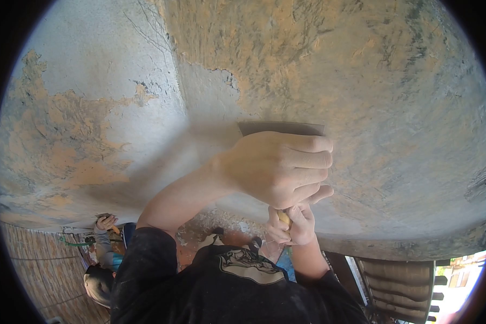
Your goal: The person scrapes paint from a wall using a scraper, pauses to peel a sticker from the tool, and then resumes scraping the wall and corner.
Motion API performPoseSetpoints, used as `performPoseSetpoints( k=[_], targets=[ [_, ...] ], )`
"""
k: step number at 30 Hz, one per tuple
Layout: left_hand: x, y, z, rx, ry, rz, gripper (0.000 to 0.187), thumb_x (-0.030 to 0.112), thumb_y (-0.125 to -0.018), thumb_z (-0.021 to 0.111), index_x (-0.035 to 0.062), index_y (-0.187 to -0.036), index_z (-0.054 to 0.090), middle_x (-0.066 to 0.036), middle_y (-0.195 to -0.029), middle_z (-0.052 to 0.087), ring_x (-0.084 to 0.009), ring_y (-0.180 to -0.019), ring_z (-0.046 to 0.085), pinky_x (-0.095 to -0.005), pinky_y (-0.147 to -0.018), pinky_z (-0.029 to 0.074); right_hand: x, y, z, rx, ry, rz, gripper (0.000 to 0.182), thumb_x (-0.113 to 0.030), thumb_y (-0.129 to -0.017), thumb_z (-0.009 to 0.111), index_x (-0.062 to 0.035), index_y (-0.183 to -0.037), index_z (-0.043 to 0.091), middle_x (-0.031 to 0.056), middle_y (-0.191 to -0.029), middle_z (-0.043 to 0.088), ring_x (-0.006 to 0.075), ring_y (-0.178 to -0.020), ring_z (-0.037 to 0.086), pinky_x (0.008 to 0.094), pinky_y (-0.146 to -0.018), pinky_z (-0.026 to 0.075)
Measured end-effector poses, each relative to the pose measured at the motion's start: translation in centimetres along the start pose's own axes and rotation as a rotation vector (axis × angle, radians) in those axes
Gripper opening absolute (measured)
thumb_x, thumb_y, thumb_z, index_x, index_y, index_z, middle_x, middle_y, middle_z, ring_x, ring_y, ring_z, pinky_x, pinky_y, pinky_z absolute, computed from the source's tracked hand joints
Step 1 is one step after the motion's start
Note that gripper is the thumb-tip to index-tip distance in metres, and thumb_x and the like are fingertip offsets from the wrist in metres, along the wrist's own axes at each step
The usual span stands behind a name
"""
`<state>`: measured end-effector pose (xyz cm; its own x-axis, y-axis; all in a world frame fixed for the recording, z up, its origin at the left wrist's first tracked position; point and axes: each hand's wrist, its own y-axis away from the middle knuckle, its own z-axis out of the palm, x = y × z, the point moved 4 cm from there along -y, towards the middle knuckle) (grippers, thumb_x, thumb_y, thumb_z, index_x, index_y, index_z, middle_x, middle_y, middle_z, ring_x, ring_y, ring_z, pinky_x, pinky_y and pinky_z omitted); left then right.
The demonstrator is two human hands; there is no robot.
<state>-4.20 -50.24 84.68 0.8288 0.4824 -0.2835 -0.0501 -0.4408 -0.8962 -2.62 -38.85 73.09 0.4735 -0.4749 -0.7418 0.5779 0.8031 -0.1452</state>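
Scraper blade [281, 128] — a thin, dark, flat strip, pressed edge-on against the plastered wall [362, 70] just above my knuckles. Only its top edge shows; the rest is hidden behind my left hand [278, 167]. Judged stiff and light, probably metal, with little flex; the edge looks thin enough to bite skin, so the sensible hold is on the back of the blade and on the handle, not along the working edge.

Left hand: fingers [308, 159] curled down tight over the blade, flat-pressing it to the wall. Right hand [292, 224]: closed in a fist below, wrapped round a yellowish handle [282, 217] — only a small patch of it visible between the fingers. Whether the handle and blade are one tool I cannot confirm; the join is hidden.

Surface: the wall is patchy — orange-tan coat remaining in large islands, grey-white smooth areas between, fine cracks at upper left. It looks chalky and dusty, so grip may turn slippery with powder.

Room: the view is strongly distorted. Below me, a floor [221, 229] littered with pale flakes. At lower left another person [100, 270] crouches, one hand [106, 221] raised against the wall base. Woven-looking panel [38, 264] at far left; daylight and a slatted structure [405, 286] at lower right.
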Motion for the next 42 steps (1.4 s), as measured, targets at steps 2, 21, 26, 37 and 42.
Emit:
performPoseSetpoints(
  k=[2, 21, 26, 37, 42],
  targets=[
    [-0.2, -0.4, -0.4, -0.002, -0.039, 0.004, 0.030, 0.008, -0.080, 0.067, 0.0045, -0.053, 0.055, -0.002, -0.057, 0.053, -0.0177, -0.064, 0.059, -0.0327, -0.083, 0.054, -0.2, -0.3, 0.3, -0.016, 0.029, 0.019, 0.048, -0.039, -0.101, 0.043, 0.0009, -0.074, 0.043, 0.0017, -0.054, 0.035, 0.0072, -0.034, 0.028, 0.0218, -0.029, 0.020],
    [-0.4, -1.4, -0.1, 0.016, 0.074, -0.009, 0.028, 0.004, -0.074, 0.068, 0.0056, -0.051, 0.053, -0.001, -0.060, 0.054, -0.0173, -0.068, 0.058, -0.0319, -0.085, 0.050, -1.3, 0.3, 0.7, -0.034, 0.019, -0.029, 0.032, -0.032, -0.102, 0.043, -0.0001, -0.099, 0.042, 0.0034, -0.056, 0.036, 0.0079, -0.033, 0.027, 0.0216, -0.028, 0.019],
    [0.2, -1.3, 1.1, -0.009, 0.100, 0.040, 0.027, 0.005, -0.075, 0.068, 0.0042, -0.052, 0.055, -0.001, -0.061, 0.055, -0.0180, -0.069, 0.058, -0.0317, -0.083, 0.051, -1.0, 1.7, -0.4, 0.022, 0.037, -0.051, 0.033, -0.032, -0.101, 0.044, 0.0006, -0.102, 0.043, 0.0040, -0.056, 0.037, 0.0080, -0.033, 0.028, 0.0212, -0.029, 0.020],
    [-0.1, -1.7, 0.9, -0.009, 0.091, 0.056, 0.024, 0.006, -0.075, 0.068, 0.0040, -0.053, 0.057, -0.003, -0.062, 0.056, -0.0191, -0.069, 0.058, -0.0322, -0.086, 0.051, -1.1, 1.0, -0.4, 0.119, 0.074, -0.011, 0.050, -0.041, -0.099, 0.045, 0.0052, -0.079, 0.045, 0.0013, -0.052, 0.033, 0.0087, -0.032, 0.026, 0.0221, -0.029, 0.017],
    [-0.3, -1.7, 0.5, 0.018, 0.113, 0.024, 0.024, 0.008, -0.075, 0.069, 0.0040, -0.054, 0.058, -0.002, -0.061, 0.056, -0.0187, -0.069, 0.059, -0.0330, -0.086, 0.051, -1.2, 0.7, 0.3, 0.052, 0.081, -0.003, 0.052, -0.042, -0.099, 0.045, 0.0013, -0.070, 0.043, 0.0000, -0.050, 0.032, 0.0085, -0.032, 0.026, 0.0223, -0.029, 0.018]
  ],
)
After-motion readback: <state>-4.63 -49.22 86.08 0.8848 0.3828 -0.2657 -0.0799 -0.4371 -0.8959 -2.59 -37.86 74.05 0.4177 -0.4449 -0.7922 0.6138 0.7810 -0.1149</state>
